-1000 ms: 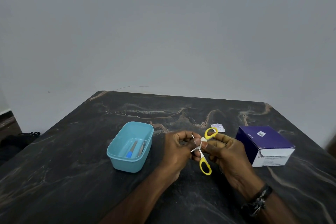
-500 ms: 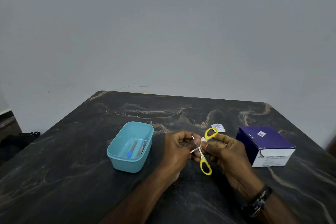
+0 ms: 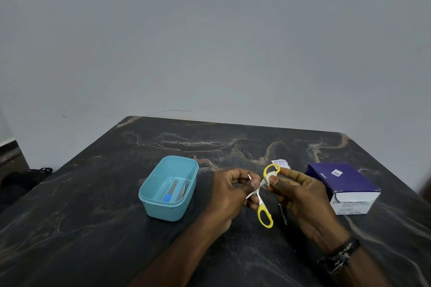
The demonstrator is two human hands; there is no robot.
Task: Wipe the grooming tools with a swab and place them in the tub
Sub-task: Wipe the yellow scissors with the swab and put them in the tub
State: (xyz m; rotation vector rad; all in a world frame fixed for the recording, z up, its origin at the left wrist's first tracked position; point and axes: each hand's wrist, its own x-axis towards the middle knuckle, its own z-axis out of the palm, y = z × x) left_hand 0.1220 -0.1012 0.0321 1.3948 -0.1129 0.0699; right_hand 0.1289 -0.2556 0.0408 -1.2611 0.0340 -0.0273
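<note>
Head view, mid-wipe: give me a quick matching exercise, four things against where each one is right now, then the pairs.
Things:
1. scissors
2. swab
3. tub
4. box

Places:
A. far right of the table
B. pinched by the right hand against a yellow handle
C. left of both hands, tools already inside
D. held open by the left hand, blades pointing left

Pairs: 1-D, 2-B, 3-C, 4-A

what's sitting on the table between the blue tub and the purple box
In the head view, both hands fill that stretch: the left hand grips the yellow-handled scissors by the blades, the right hand presses a white swab on a handle.
</note>
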